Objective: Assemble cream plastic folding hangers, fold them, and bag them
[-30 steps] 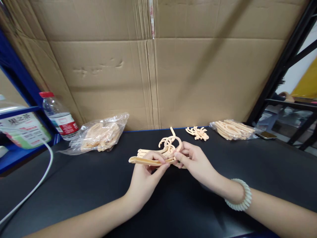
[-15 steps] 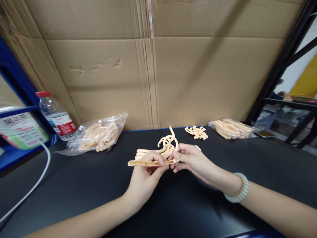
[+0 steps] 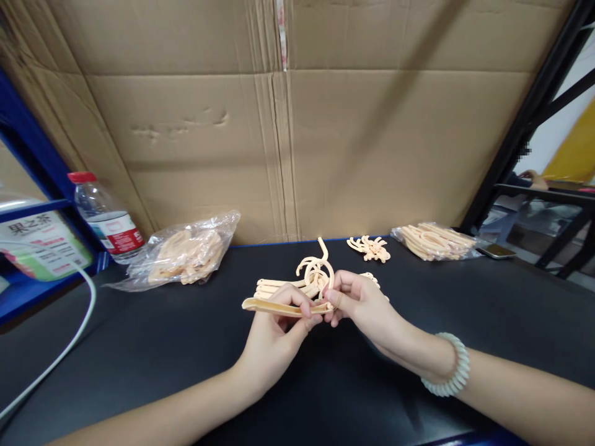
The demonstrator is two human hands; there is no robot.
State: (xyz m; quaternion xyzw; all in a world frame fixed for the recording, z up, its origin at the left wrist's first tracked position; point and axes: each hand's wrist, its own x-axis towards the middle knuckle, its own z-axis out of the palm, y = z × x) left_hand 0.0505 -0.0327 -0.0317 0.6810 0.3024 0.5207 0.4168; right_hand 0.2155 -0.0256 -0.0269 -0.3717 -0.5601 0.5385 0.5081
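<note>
Two bare forearms without sleeves, a pale coiled bracelet [image 3: 447,365] around the right wrist

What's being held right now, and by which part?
A peach hanger: the left hand pinches its bar near the middle, the right hand pinches the hook at its base.
</note>
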